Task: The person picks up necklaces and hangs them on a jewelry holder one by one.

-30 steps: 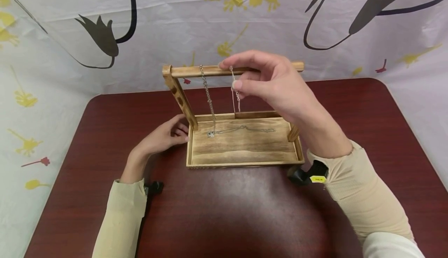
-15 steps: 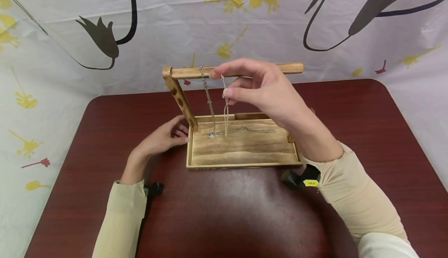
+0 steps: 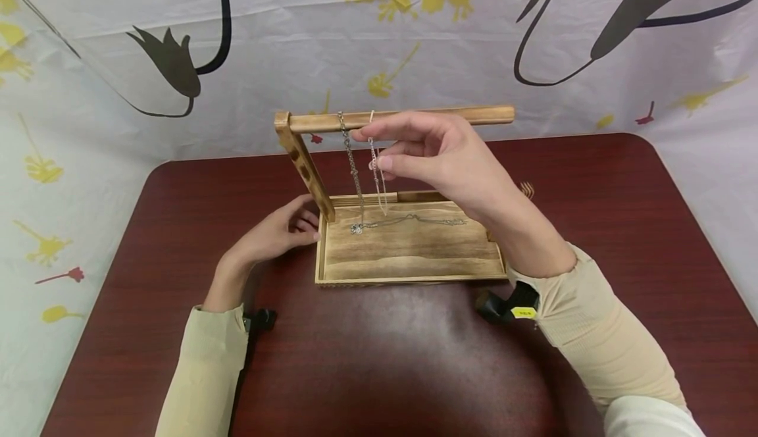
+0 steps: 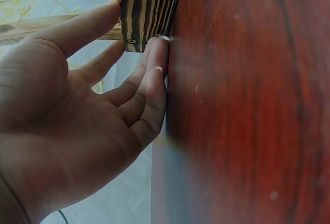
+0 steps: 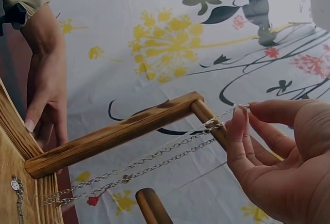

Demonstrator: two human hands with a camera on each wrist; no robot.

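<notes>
A wooden jewelry stand, its tray on the table, carries a horizontal bar on a left post. My right hand is at the bar's front. Its thumb and fingertips pinch a thin silver chain, part of which lies over the bar. In the right wrist view the pinched chain runs from the fingertips to the bar. Left of it a thicker chain necklace hangs from the bar, its pendant low over the tray. My left hand touches the tray's left end with extended fingers.
Another thin chain lies across the tray floor. The dark red table surrounds the stand. Behind stands a white sheet printed with flowers. The bar's right end is free, with no post at that end.
My right hand has moved left along the bar with the thin chain, closer to the hanging necklace. The chain dropped lower, then rose a little. My left hand has stayed put.
</notes>
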